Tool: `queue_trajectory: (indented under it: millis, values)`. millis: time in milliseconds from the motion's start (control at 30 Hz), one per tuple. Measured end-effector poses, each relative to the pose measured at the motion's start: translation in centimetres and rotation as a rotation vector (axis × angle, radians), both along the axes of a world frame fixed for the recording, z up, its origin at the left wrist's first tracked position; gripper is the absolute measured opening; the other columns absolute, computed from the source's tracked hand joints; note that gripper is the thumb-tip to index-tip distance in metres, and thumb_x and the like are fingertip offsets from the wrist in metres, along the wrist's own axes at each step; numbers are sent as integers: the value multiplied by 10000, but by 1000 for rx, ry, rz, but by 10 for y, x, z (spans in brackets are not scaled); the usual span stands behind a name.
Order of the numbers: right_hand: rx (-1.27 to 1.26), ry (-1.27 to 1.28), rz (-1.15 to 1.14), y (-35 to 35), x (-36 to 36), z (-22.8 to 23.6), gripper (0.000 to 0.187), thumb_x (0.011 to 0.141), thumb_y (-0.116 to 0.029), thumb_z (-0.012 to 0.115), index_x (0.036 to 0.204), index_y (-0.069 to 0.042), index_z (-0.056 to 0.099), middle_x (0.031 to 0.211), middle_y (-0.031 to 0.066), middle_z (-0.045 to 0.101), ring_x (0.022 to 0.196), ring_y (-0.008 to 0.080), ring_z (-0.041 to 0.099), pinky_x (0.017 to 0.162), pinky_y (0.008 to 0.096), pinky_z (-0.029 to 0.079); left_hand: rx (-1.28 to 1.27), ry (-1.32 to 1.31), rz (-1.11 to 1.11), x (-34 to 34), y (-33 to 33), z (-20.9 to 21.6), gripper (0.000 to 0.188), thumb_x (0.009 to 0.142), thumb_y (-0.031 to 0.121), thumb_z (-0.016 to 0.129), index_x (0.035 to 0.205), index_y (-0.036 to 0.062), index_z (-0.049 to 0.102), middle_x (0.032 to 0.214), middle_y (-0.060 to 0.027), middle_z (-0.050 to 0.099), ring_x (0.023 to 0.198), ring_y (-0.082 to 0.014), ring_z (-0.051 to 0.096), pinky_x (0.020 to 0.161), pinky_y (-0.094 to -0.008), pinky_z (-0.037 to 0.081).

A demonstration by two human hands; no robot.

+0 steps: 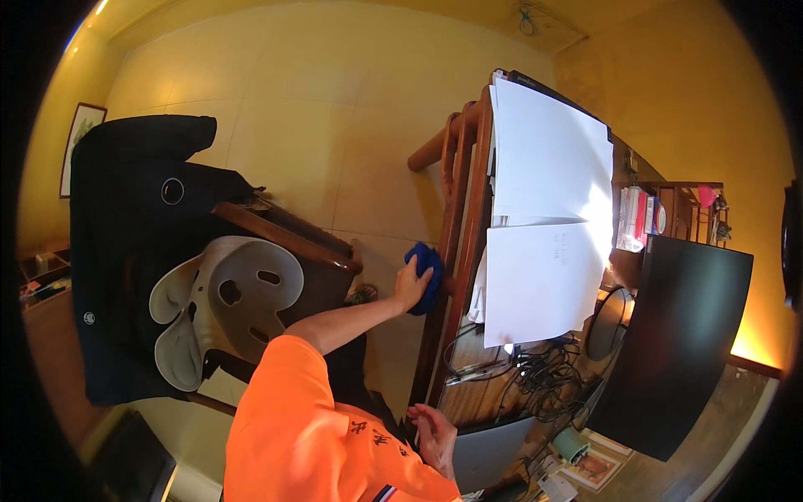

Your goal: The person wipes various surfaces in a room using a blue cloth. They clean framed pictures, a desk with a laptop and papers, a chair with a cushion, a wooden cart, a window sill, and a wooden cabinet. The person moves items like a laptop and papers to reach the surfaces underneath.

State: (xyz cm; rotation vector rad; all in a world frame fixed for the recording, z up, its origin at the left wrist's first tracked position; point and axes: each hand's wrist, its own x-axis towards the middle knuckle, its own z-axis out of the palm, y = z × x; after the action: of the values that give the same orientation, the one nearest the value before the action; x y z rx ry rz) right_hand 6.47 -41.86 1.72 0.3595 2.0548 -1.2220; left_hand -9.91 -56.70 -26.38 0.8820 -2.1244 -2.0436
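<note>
At centre frame: my left grip (411,286), grasping a blue cloth (433,293) beside the wooden surface (483,407). Lower centre: my right grip (435,437), released, loosely curled.

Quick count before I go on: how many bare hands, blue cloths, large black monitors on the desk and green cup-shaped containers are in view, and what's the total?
Hands: 2 (left hand, right hand)
Blue cloth: 1
Large black monitor: 1
Green cup-shaped container: 1
Total: 5
</note>
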Motion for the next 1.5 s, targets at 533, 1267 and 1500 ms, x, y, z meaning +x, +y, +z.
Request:
queue_trajectory:
  millis: [533, 1267, 1500]
  values:
    - [124, 72, -73, 2, -14, 5, 216, 941, -89, 566, 1111, 9, 657, 975, 131, 694, 893, 214, 648, 812, 319, 512, -149, 401, -72, -373, -177, 8, 431, 838, 118, 537, 1263, 65, 589, 1045, -247, 675, 986, -376, 653, 857, -405, 511]
    - [-50, 98, -92, 21, 5, -3, 163, 925, -23, 565, 1057, 15, 654, 921, 107, 702, 847, 139, 663, 755, 277, 512, -476, 514, -49, -192, -105, 87, 570, 749, -77, 555, 1296, 84, 569, 1324, -179, 540, 1198, -371, 534, 998, -403, 448]
    - [-107, 183, -20, 22, 19, -7, 174, 914, -18, 553, 1051, 1, 659, 931, 113, 694, 859, 175, 668, 767, 289, 513, -515, 454, -326, -69, -72, 107, 649, 729, -75, 598, 1324, 181, 567, 1302, -155, 488, 1157, -378, 542, 936, -373, 493]
